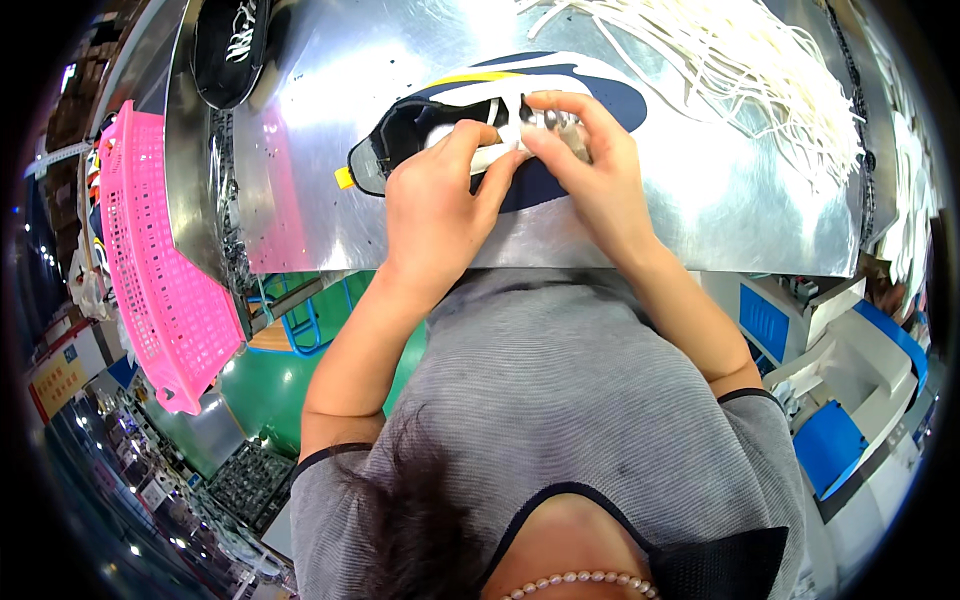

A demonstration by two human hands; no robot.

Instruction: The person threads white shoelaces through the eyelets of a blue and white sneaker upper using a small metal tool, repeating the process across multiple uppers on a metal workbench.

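A navy, white and yellow shoe upper (615,95) lies sideways on the metal table, its heel with a yellow tab to the left and its toe to the right. My left hand (435,200) is over the shoe opening, thumb and forefinger pinched on a white shoelace (488,157). Close by, my right hand (605,180) bends over the throat of the shoe, its thumb and forefinger closed toward the same lace. The fingertips of both hands nearly meet, and they partly hide the eyelets.
Loose white laces (740,60) are heaped at the table's far right. A black shoe (228,55) with white laces lies far left. A pink plastic basket (165,270) stands beside the table's left edge. White-and-blue bins (850,400) are at the right.
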